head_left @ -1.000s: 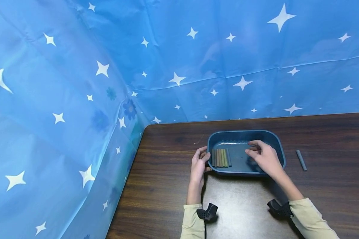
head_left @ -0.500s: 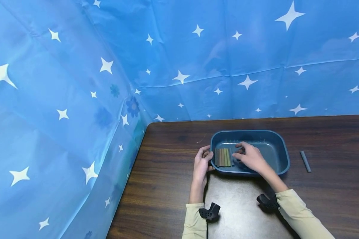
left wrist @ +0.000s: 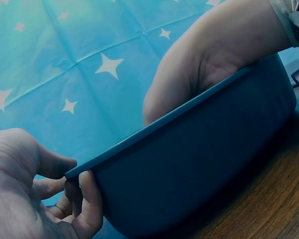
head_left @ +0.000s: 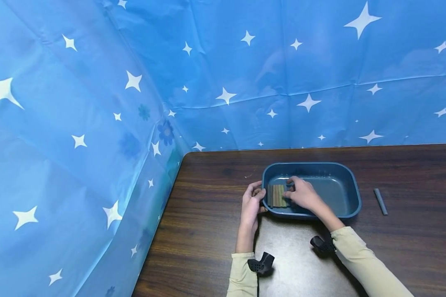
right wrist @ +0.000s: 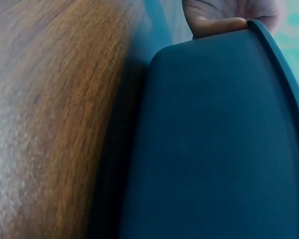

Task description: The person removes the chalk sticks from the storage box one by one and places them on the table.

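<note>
A blue rectangular tray rests on the table, its outer wall large in the left wrist view. My left hand pinches its left rim, thumb over the edge and fingers curled against the outside. Inside, at the left end, several thin sticks lie side by side, brown through yellow-green. My right hand reaches over the near wall, thumb and fingertips at the right edge of that row. The bluish stick there is largely covered by them, so whether it is pinched is hidden. In the right wrist view the tray wall blocks the fingers.
One loose grey-blue stick lies on the dark wooden table, right of the tray. A blue curtain with white stars stands behind the table and along its left side. Each wrist wears a black camera mount.
My right hand has moved left inside the tray, from its middle to the right edge of the stick row. My left hand keeps its hold on the rim. The head view shifted slightly.
</note>
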### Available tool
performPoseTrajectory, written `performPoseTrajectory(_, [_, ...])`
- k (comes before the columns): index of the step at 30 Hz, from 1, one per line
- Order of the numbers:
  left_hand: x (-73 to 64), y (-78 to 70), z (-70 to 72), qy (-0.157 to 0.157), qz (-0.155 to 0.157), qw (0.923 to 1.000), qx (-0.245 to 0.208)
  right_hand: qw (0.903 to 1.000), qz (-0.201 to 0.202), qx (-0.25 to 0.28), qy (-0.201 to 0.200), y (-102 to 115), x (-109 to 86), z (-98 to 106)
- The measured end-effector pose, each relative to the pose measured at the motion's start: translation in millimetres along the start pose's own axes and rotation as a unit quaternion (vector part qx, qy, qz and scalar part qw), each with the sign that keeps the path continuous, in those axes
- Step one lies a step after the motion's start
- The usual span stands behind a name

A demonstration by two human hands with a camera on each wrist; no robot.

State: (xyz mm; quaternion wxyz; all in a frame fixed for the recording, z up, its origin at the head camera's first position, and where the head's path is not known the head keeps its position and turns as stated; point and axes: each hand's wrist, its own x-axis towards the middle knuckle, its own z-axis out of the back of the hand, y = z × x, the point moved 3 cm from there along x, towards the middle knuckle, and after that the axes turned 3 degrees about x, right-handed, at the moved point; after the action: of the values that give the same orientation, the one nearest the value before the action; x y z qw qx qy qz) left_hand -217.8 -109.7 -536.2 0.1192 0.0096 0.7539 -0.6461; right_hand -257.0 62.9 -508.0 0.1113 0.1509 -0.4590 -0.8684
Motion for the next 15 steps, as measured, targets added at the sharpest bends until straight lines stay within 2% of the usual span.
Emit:
performPoseTrajectory(9, [-0.2, -0.2, 0.6, 0.002, 0.002, 1.0, -0.001, 0.9995, -0.017, 0.007, 0.026, 3.1, 12.7, -12.8])
performPoseTrajectory(15, [0.2, -0.3, 0.3, 0.003, 0.002, 1.0, 0.001, 0.9995, -0.018, 0.015, 0.021, 4.5, 15.5, -18.3])
